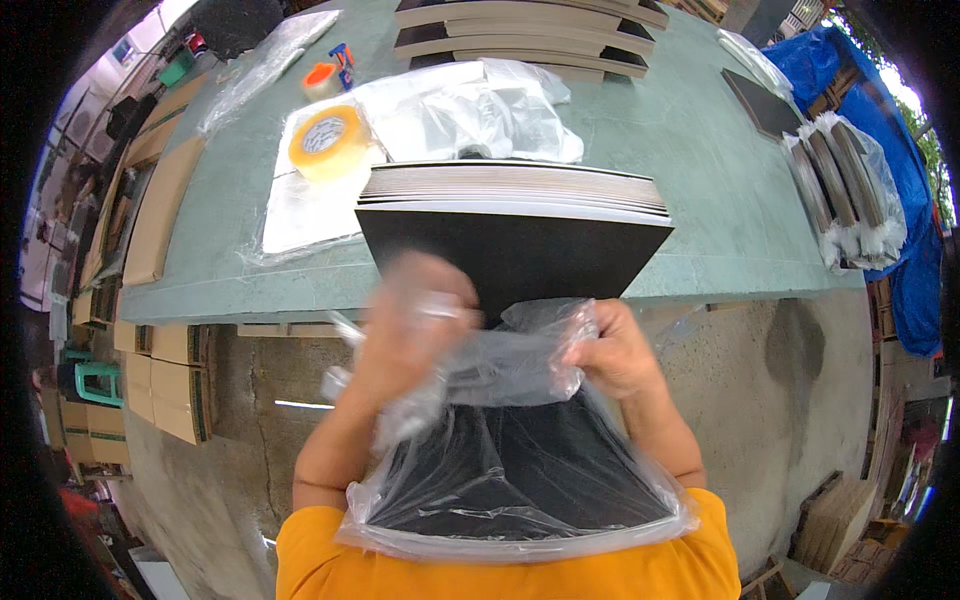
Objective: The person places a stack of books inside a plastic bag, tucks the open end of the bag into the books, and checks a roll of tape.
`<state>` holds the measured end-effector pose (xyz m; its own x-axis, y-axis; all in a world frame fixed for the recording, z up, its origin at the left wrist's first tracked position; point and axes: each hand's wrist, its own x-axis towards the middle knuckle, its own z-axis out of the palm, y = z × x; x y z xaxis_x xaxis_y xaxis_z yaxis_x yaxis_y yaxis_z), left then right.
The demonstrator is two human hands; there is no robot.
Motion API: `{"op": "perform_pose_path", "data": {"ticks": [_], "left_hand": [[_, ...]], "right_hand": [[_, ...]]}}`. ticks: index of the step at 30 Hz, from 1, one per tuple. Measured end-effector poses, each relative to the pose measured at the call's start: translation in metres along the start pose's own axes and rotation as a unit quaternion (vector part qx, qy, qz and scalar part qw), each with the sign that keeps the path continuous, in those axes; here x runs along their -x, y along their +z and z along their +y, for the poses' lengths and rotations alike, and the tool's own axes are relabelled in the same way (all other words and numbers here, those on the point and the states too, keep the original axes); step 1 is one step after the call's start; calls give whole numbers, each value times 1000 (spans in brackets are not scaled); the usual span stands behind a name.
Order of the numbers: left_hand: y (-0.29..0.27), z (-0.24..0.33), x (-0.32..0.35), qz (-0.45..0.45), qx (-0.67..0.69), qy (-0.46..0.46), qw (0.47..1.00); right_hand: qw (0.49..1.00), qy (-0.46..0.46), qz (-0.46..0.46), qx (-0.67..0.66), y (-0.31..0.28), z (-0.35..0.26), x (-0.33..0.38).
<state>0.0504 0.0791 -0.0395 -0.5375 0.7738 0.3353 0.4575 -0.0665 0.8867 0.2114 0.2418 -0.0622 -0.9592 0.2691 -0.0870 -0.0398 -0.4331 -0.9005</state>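
A clear plastic bag [505,365] is held up against my front, with a flat black panel [520,470] inside it. My right hand [618,352] is closed on the bag's gathered upper edge, thumb and fingers pinching the film. Over the left part of that edge, my left hand [415,325] is smeared by motion; film bunches around it, and its grip cannot be made out. Just beyond both hands, a stack of black-faced panels [510,240] with pale edges rests at the table's near edge.
The green table [710,150] bears a yellowish tape roll [328,140] on white plastic sheets [310,215], plus an orange-topped tape roll [320,80]. Far back stands another panel stack [525,40]. Wrapped panels [845,185] sit at right by a blue tarp [905,200]. Cardboard boxes [170,385] stand at lower left.
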Motion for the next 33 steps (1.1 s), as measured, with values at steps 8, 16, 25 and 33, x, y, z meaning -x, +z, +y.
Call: {"op": "perform_pose_path", "data": {"ticks": [8,16,25,33], "left_hand": [[-24,-26,17,-9,-61,-244,968],[27,18,-1,-183,18,-89,979],[-92,-13,-3,278,-336,-83,896],[35,18,16,-333,-23,-48,941]], "right_hand": [[987,-20,42,-153,-17,-4,6],[997,15,25,-69,24,11,-18],[1000,-17,3,5,-18,4,8],[845,-436,253,178,69,-51,-14]]}}
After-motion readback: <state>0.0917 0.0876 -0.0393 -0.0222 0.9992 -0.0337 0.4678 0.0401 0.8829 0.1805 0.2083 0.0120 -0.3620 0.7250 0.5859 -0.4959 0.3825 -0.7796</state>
